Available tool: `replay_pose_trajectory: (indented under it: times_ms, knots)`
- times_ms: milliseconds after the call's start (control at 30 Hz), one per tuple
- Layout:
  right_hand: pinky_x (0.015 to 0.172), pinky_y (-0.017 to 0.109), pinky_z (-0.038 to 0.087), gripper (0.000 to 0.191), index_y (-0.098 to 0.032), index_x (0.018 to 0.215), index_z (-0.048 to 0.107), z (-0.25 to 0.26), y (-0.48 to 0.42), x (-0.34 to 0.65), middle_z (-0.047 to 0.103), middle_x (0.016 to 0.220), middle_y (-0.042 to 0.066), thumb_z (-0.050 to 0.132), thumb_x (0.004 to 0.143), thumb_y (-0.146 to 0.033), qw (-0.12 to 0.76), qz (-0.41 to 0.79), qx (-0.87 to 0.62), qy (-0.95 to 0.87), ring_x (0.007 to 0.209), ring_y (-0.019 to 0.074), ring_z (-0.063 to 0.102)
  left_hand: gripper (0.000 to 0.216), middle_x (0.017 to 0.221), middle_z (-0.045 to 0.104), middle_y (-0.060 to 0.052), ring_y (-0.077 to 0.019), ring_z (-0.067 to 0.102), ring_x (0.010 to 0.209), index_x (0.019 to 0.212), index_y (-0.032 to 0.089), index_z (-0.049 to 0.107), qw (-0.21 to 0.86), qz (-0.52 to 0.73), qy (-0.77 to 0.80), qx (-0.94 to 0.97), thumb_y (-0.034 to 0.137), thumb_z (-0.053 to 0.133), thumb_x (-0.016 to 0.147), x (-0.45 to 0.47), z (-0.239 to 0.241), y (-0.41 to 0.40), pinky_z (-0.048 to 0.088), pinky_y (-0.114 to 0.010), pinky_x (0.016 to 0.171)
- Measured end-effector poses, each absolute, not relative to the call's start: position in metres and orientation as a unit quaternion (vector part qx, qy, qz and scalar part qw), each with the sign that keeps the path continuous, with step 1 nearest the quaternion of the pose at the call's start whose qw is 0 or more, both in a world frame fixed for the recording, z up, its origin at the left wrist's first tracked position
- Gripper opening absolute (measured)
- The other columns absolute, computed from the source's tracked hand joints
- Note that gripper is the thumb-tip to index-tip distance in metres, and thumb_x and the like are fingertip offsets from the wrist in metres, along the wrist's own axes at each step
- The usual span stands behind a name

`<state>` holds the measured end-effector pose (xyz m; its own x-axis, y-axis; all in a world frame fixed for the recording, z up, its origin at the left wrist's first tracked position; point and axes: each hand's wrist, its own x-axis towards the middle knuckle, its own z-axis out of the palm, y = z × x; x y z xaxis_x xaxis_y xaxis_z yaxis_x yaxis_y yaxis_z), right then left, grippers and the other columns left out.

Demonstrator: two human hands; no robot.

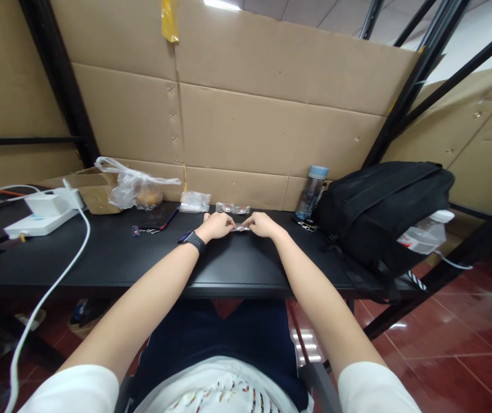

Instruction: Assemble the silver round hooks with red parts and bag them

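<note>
Both my hands rest on the black table (112,258) near its far middle. My left hand (217,225), with a dark watch on the wrist, and my right hand (263,225) are closed and pinch the two ends of a small clear plastic packet (241,228) between them. Just beyond my hands lie two more small clear packets (232,208) with red bits inside. A larger clear bag (194,201) of packets lies to their left.
A black backpack (383,212) fills the table's right end, with a blue-capped bottle (312,192) and keys beside it. A phone (156,219), a plastic bag with food (136,186), a cardboard box and a white power strip (45,212) with cable lie left. Cardboard walls stand behind.
</note>
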<state>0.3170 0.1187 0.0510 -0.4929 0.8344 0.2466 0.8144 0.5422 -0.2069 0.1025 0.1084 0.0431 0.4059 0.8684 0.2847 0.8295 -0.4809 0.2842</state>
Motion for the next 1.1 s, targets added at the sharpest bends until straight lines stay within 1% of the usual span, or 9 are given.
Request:
replay_pose_trajectory:
  times_ms: [67,133,233,433,600,700,800,933,1100]
  knots:
    - [0.094,0.033,0.045,0.033,-0.028,0.105,0.08,0.05,0.117,0.315,0.072,0.11,0.008,0.064,0.08,-0.015,0.137,0.012,-0.49,-0.861,0.107,0.0259,0.061,0.023,0.099,0.078,-0.006,-0.0311,0.064,0.107,0.092,0.031,0.08,0.042,0.186,0.508,0.84,0.041,0.06,0.086,0.102,0.045,0.107,0.039,-0.044,0.097]
    - [0.098,0.041,0.043,0.035,-0.029,0.109,0.078,0.049,0.115,0.312,0.066,0.124,0.01,0.072,0.076,-0.021,0.119,-0.001,-0.504,-0.856,0.118,0.0314,0.054,0.026,0.102,0.077,-0.007,-0.0339,0.06,0.111,0.092,0.03,0.08,0.037,0.173,0.503,0.846,0.049,0.066,0.081,0.102,0.045,0.106,0.04,-0.045,0.098]
    - [0.099,0.047,0.039,0.036,-0.029,0.11,0.076,0.049,0.112,0.309,0.069,0.121,0.009,0.073,0.076,-0.019,0.098,0.002,-0.517,-0.851,0.119,0.0327,0.053,0.028,0.104,0.076,-0.006,-0.0345,0.058,0.115,0.093,0.03,0.08,0.031,0.163,0.492,0.855,0.047,0.076,0.071,0.101,0.043,0.107,0.038,-0.045,0.1]
    - [0.093,0.04,0.042,0.02,-0.028,0.102,0.078,0.054,0.111,0.312,0.077,0.101,0.007,0.068,0.086,-0.022,0.151,0.011,-0.532,-0.833,0.101,0.0266,0.065,0.019,0.1,0.077,-0.005,-0.0314,0.062,0.11,0.095,0.029,0.079,0.006,0.203,0.497,0.844,0.031,0.067,0.081,0.099,0.041,0.11,0.036,-0.046,0.101]
    - [0.07,0.026,0.048,0.015,-0.019,0.095,0.08,0.056,0.117,0.322,0.076,0.078,0.005,0.07,0.084,-0.023,0.261,0.11,-0.5,-0.818,0.071,0.0175,0.068,0.016,0.091,0.078,-0.004,-0.0303,0.068,0.099,0.084,0.028,0.079,0.024,0.246,0.509,0.825,0.033,0.063,0.083,0.1,0.047,0.107,0.038,-0.046,0.099]
    - [0.059,0.023,0.047,0.02,-0.014,0.093,0.079,0.055,0.121,0.326,0.075,0.073,0.005,0.076,0.079,-0.027,0.322,0.178,-0.491,-0.789,0.059,0.0152,0.065,0.014,0.088,0.079,-0.002,-0.0273,0.07,0.094,0.083,0.027,0.078,0.064,0.266,0.524,0.807,0.033,0.065,0.081,0.101,0.05,0.106,0.043,-0.039,0.092]
    - [0.055,0.022,0.049,0.026,-0.012,0.096,0.078,0.055,0.122,0.328,0.076,0.075,0.007,0.078,0.076,-0.028,0.371,0.246,-0.475,-0.759,0.06,0.016,0.066,0.015,0.086,0.079,-0.002,-0.0251,0.071,0.091,0.082,0.025,0.077,0.1,0.286,0.538,0.787,0.034,0.064,0.081,0.101,0.051,0.107,0.046,-0.033,0.083]
    - [0.062,0.023,0.053,0.036,-0.011,0.106,0.075,0.056,0.121,0.327,0.078,0.083,0.009,0.079,0.071,-0.018,0.404,0.331,-0.433,-0.735,0.072,0.0183,0.071,0.02,0.086,0.079,-0.003,-0.0249,0.071,0.09,0.081,0.024,0.077,0.116,0.311,0.541,0.773,0.037,0.062,0.084,0.1,0.052,0.109,0.047,-0.032,0.079]
    - [0.06,0.023,0.054,0.034,-0.011,0.102,0.075,0.054,0.12,0.325,0.078,0.08,0.009,0.08,0.068,-0.015,0.433,0.347,-0.445,-0.703,0.071,0.0187,0.071,0.02,0.087,0.079,-0.003,-0.0244,0.07,0.09,0.084,0.023,0.077,0.116,0.325,0.535,0.771,0.036,0.062,0.084,0.1,0.054,0.106,0.047,-0.032,0.079]
